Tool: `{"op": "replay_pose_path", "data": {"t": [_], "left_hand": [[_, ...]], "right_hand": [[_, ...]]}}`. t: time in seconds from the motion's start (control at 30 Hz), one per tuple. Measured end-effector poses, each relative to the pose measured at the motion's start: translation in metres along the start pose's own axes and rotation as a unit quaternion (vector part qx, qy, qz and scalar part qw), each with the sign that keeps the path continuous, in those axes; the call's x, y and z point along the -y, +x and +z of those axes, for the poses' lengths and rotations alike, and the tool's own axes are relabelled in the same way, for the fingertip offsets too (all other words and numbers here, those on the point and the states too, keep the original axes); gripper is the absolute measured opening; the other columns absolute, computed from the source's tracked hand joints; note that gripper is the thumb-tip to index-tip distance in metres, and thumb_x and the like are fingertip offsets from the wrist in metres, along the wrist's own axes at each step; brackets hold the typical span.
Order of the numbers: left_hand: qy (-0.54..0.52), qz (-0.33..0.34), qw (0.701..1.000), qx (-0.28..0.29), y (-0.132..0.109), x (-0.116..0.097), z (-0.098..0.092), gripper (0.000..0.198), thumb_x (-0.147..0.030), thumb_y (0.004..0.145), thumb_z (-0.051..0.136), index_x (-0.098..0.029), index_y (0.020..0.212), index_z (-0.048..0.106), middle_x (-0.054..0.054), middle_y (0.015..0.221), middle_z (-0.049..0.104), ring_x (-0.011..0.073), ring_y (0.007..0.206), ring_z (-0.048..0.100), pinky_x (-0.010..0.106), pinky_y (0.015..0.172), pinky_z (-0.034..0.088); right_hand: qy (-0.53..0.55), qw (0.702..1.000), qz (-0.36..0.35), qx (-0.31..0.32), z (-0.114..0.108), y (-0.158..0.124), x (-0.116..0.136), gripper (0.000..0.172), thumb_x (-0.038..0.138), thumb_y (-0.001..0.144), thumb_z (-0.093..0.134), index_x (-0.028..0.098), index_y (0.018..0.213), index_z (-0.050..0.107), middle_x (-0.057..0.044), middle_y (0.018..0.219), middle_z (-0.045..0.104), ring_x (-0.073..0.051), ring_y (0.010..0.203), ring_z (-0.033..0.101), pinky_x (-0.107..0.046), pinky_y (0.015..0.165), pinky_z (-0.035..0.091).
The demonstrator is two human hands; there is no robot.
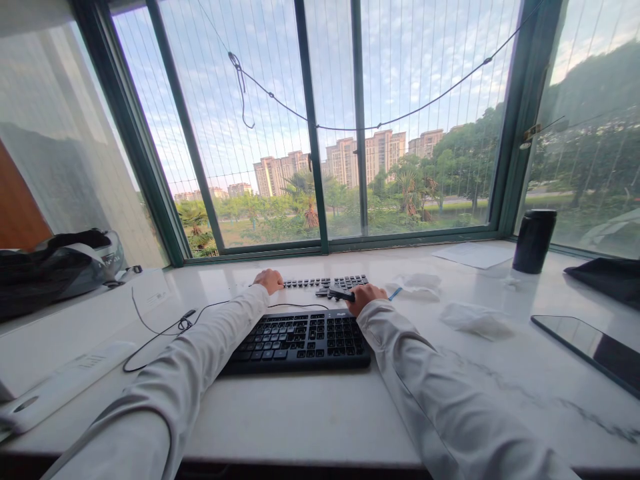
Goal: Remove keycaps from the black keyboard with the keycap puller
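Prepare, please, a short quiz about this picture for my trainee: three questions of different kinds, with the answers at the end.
1. Multiple choice: which hand holds the slim dark object?
a) only the left
b) only the right
c) neither

2. True or false: rows of small dark keys lie between the keyboard and the window.

3. Fill in: the black cylinder stands upright to the ____ of the keyboard.

Key:
1. b, the right hand
2. True
3. right
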State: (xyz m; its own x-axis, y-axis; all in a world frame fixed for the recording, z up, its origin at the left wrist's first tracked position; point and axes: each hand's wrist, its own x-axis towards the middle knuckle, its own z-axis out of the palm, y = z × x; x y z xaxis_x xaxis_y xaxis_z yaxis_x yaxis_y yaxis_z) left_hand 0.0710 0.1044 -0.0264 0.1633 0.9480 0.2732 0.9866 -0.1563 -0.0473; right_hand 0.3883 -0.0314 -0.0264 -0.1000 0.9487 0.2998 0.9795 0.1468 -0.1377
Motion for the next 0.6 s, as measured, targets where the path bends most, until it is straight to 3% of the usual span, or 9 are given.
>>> {"op": "replay_pose_path", "data": {"t": [0.33,0.6], "left_hand": [[-0.002,-0.008,1.0,0.001,-0.003,0.0,-0.004,0.021,-0.042,0.068,0.066,-0.027,0.079,0.075,0.004,0.083,0.072,0.0187,0.078,0.064,0.023,0.067,0.046],[-0.029,-0.001,0.999,-0.037,-0.017,0.003,-0.028,0.027,-0.048,0.065,0.068,-0.028,0.082,0.075,0.001,0.085,0.072,0.0204,0.085,0.064,0.026,0.073,0.046]], "right_hand": [[-0.004,1.0,0.008,0.003,-0.004,-0.002,0.002,0.029,0.041,0.076,0.049,0.029,0.094,0.069,-0.007,0.098,0.067,-0.024,0.091,0.06,-0.036,0.076,0.042],[-0.016,1.0,-0.006,0.002,-0.007,-0.004,0.003,0.029,0.039,0.079,0.044,0.03,0.087,0.07,-0.006,0.089,0.068,-0.024,0.084,0.062,-0.036,0.071,0.043]]}}
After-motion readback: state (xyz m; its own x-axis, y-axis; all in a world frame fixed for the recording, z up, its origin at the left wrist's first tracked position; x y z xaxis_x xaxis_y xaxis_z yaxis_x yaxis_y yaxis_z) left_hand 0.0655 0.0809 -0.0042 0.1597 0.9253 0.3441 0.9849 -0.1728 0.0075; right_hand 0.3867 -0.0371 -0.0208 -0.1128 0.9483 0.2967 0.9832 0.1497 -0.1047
